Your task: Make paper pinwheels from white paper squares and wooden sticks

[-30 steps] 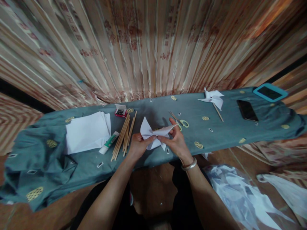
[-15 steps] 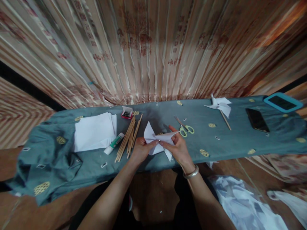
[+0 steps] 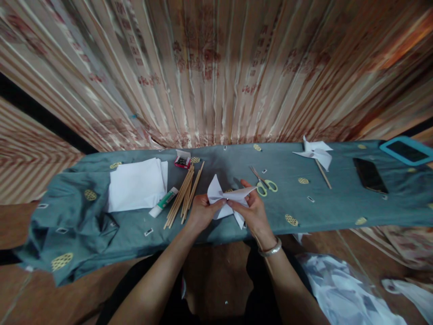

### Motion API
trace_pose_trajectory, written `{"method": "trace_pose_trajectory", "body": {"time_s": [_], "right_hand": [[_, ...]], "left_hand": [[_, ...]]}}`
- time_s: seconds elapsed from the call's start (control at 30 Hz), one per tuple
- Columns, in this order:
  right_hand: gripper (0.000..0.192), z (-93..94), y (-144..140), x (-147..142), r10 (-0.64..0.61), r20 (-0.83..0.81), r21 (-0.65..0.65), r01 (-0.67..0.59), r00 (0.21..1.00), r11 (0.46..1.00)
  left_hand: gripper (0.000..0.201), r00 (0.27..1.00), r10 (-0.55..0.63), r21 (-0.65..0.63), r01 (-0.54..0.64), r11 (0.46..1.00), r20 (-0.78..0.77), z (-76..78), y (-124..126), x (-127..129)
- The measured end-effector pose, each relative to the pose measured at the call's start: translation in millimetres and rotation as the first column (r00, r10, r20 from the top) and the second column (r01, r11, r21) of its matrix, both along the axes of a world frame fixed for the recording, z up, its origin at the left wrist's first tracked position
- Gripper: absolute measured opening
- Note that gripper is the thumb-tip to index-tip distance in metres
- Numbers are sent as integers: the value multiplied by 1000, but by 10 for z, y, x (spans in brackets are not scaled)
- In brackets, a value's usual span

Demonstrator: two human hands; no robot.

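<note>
Fingertips of the left hand (image 3: 202, 211) and right hand (image 3: 252, 208) pinch the centre of a folded white paper pinwheel (image 3: 227, 199), held just above the teal cloth (image 3: 331, 203). Wooden sticks (image 3: 184, 194) lie to its left, green-handled scissors (image 3: 264, 182) to its right.

A finished pinwheel (image 3: 316, 151) lies beside a dark phone (image 3: 369, 175) (both well right), scissors (image 3: 265, 183) nearer centre.

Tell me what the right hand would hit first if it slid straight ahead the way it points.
Probably the scissors, lying just beyond the right hand, which holds the folded paper; depth is unclear.
</note>
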State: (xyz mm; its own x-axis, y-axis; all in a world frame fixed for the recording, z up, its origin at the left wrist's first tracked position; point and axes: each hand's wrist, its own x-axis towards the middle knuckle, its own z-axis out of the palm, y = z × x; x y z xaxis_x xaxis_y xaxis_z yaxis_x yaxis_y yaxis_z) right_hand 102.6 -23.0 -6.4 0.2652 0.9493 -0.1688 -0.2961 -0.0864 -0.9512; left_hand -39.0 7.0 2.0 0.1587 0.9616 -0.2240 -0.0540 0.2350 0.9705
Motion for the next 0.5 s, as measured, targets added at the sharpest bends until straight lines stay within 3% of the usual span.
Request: {"method": "trace_pose_trajectory", "body": {"time_s": [0.3,0.5], "right_hand": [[73,27,11,0,3,-52,-14,-3,999,1000],[77,38,2,1,20,-18,-24,-20,1000,999]], "left_hand": [[28,1000,0,-2,0,1000,-13,47,-5,2],[22,997,-35,21,36,999,-63,28,-10,-29]]}}
